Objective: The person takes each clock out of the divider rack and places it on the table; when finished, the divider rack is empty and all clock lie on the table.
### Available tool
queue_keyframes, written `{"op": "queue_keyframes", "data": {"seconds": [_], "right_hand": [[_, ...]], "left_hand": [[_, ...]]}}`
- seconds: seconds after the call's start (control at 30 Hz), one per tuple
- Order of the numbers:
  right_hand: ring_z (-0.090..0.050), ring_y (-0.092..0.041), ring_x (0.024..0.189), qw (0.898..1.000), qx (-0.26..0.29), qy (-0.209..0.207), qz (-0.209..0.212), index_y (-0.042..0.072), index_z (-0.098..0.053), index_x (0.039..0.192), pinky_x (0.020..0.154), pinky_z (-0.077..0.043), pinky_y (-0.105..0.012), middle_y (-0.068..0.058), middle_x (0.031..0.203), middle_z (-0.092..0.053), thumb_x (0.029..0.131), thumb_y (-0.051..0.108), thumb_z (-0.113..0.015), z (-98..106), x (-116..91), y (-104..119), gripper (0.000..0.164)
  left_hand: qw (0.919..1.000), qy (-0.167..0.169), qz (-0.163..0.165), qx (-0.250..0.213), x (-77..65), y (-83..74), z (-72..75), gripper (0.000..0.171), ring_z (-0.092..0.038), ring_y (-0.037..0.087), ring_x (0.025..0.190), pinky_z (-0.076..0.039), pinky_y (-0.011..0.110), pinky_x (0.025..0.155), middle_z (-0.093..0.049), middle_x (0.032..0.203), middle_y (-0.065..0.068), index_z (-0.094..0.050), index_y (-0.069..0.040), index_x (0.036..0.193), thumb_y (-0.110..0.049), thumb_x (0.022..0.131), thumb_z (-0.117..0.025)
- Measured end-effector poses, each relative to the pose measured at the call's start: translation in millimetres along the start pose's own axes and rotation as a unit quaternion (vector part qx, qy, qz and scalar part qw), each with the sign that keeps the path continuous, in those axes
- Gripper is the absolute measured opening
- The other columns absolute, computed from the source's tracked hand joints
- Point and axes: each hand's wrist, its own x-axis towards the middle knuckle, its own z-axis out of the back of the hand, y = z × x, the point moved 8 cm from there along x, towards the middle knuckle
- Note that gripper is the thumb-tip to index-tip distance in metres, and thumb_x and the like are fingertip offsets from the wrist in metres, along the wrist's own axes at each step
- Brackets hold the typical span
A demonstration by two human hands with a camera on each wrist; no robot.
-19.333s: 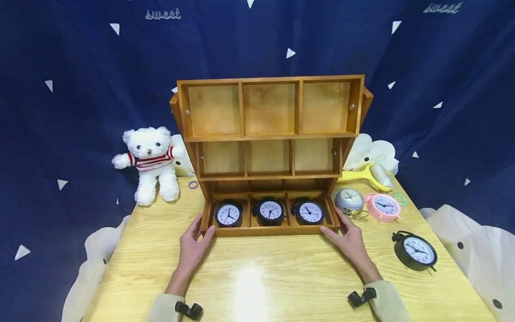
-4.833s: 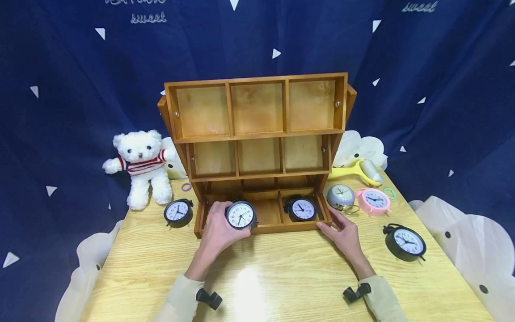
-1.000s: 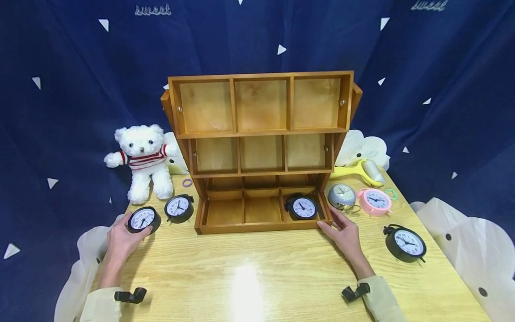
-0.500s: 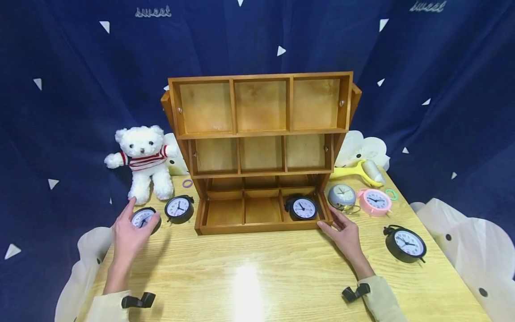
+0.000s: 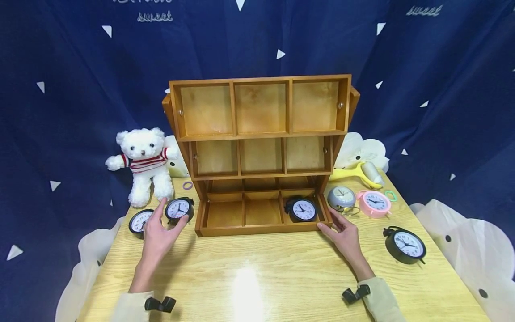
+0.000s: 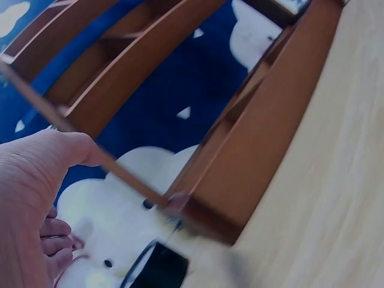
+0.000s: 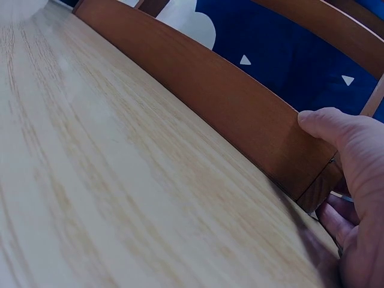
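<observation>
A three-tier wooden organizer box (image 5: pixel 263 229) stands with its tiers fanned out. One black alarm clock (image 5: pixel 303 209) lies in the right compartment of its bottom tier; the tier's left and middle compartments hold nothing. My right hand (image 5: pixel 345 237) holds the tier's right front corner, thumb on the front rim and fingers along the side, as the right wrist view also shows. Left of the box, a black alarm clock (image 5: pixel 179 209) and another black alarm clock (image 5: pixel 139 222) lie face up. My left hand (image 5: pixel 158 235) is in front of them, thumb and fingers spread, holding nothing; it partly covers both clocks.
A white teddy bear (image 5: pixel 147 166) sits at the back left near a purple ring (image 5: pixel 187 185). To the right are a grey clock (image 5: pixel 341 197), a pink clock (image 5: pixel 374 203), a black clock (image 5: pixel 405 245), a green ring (image 5: pixel 390 195) and a yellow-handled roller (image 5: pixel 358 173).
Two clocks went from the bottom tier to the table's left side. In the last second my left hand let go of the second one and moved right. My right hand stayed at the corner.
</observation>
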Motion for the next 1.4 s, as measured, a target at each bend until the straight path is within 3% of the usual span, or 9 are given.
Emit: {"op": "queue_keyframes", "data": {"seconds": [0.1,0.3,0.6,0.93,1.17,1.4], "right_hand": [[-0.053,-0.038,0.135,1.0,0.007,-0.003,0.002,-0.004,-0.057,0.146,0.097,-0.047,-0.009,-0.026,0.148,-0.056,0.087,0.004,-0.085,1,0,0,0.066],[-0.059,-0.026,0.13,1.0,0.022,-0.01,0.01,0.001,-0.061,0.144,0.096,-0.05,-0.01,-0.022,0.147,-0.059,0.085,0.007,-0.088,3,-1,1,0.065],[-0.059,-0.026,0.132,1.0,0.017,-0.004,0.016,0.004,-0.061,0.146,0.097,-0.049,-0.01,-0.021,0.148,-0.058,0.086,0.014,-0.088,2,0,-1,0.066],[-0.06,-0.029,0.131,0.999,0.023,-0.003,0.027,0.0,-0.06,0.145,0.097,-0.05,-0.011,-0.026,0.146,-0.058,0.087,0.009,-0.087,2,0,1,0.065],[-0.057,-0.035,0.134,0.999,0.03,-0.001,0.022,0.003,-0.06,0.145,0.097,-0.049,-0.01,-0.022,0.147,-0.059,0.086,0.011,-0.088,1,0,-1,0.065],[-0.057,-0.036,0.134,1.0,0.018,-0.001,0.015,0.003,-0.06,0.146,0.097,-0.049,-0.009,-0.021,0.148,-0.059,0.086,0.013,-0.088,3,0,1,0.066]], "left_hand": [[0.9996,0.025,-0.009,-0.005,-2.9,-8.1,-19.3,0.083,-0.048,0.049,0.139,-0.037,0.061,0.117,-0.051,0.152,0.028,-0.047,0.0,0.154,-0.023,0.083,-0.084],[0.9965,0.077,-0.023,-0.022,-8.1,-28.5,-56.5,0.083,-0.048,0.048,0.139,-0.038,0.061,0.117,-0.051,0.153,0.028,-0.045,-0.001,0.156,-0.021,0.084,-0.082],[0.9885,0.131,-0.059,-0.048,-12.2,-60.0,-104.7,0.086,-0.047,0.042,0.143,-0.038,0.056,0.12,-0.051,0.155,0.023,-0.045,-0.002,0.156,-0.025,0.083,-0.084],[0.9784,0.177,-0.077,-0.073,-26.6,-81.6,-141.8,0.085,-0.048,0.041,0.143,-0.042,0.055,0.117,-0.05,0.156,0.021,-0.045,-0.002,0.156,-0.024,0.084,-0.085],[0.9693,0.217,-0.082,-0.082,-35.3,-94.7,-167.0,0.085,-0.048,0.037,0.143,-0.04,0.051,0.119,-0.047,0.159,0.018,-0.042,-0.002,0.158,-0.025,0.087,-0.082],[0.9643,0.238,-0.089,-0.074,-32.7,-112.4,-184.9,0.084,-0.045,0.036,0.146,-0.039,0.051,0.12,-0.048,0.159,0.015,-0.043,-0.005,0.158,-0.027,0.087,-0.083]]}}
